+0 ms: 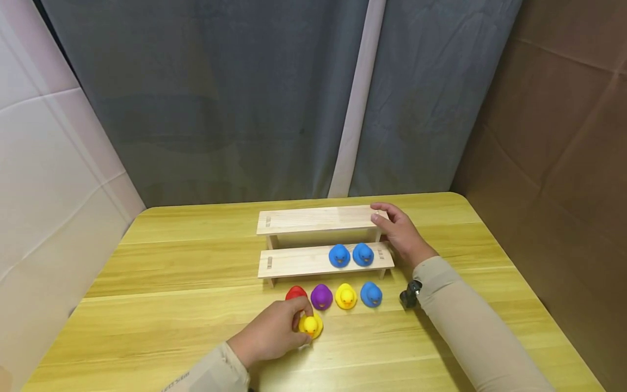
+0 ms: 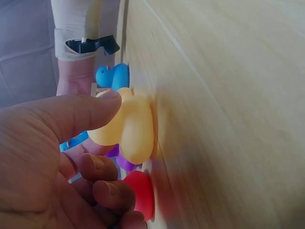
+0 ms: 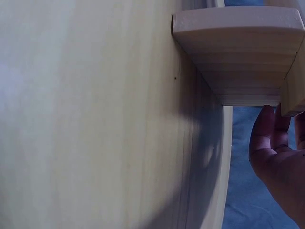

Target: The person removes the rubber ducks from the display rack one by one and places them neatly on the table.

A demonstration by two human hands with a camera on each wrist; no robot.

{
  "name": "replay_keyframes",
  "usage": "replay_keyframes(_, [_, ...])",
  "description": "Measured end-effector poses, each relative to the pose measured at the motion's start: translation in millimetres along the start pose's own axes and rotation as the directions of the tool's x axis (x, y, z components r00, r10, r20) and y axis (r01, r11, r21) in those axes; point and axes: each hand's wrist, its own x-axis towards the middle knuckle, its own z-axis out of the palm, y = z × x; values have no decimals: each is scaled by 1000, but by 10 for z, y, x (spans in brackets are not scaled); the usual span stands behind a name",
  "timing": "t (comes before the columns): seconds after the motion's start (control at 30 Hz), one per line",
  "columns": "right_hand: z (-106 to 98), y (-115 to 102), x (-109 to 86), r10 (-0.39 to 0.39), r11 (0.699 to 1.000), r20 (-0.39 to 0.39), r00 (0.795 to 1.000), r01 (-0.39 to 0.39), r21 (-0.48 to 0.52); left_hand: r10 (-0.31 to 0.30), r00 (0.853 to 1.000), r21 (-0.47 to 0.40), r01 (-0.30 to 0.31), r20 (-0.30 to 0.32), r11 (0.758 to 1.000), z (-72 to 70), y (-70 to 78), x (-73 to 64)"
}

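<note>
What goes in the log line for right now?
left hand: pinches front yellow duck; right hand: grips end of upper shelf; lower shelf: two blue ducks

Red duck (image 1: 295, 292) partly hidden behind left hand (image 1: 275, 330); right hand (image 3: 280, 164) cut off in right wrist view.

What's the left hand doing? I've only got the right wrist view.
Observer: The left hand is holding a yellow duck between thumb and fingers.
Operator: Anything on the front shelf? I can't see its top.
Observer: Yes, two blue ducks side by side, right of the middle of the front shelf.
Operator: And in front of it?
Observer: A row of four, left to right in the head view: a red duck partly behind the left hand, a purple duck, a second yellow duck and a third blue duck.
</note>
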Motion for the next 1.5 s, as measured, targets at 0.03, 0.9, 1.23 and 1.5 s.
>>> replay_keyframes(0.03, [-1, -1, 0, 1, 1000, -2, 1000, -1, 1, -1, 1000, 1, 1, 0, 1000, 0, 0, -1])
replay_keyframes(0.9, [2, 1, -10, -10, 1000, 11, 1000, 10, 8, 96, 938, -55, -121, -333, 991, -583, 50, 147])
replay_keyframes(1.23, [-6, 14, 4, -12, 1000, 30, 999, 13, -12, 97, 793, -76, -177, -601, 981, -875, -218, 394])
replay_keyframes(1.5, [20, 2, 20, -17, 1000, 25, 1000, 18, -21, -8, 763, -211, -168, -647, 963, -1043, -396, 576])
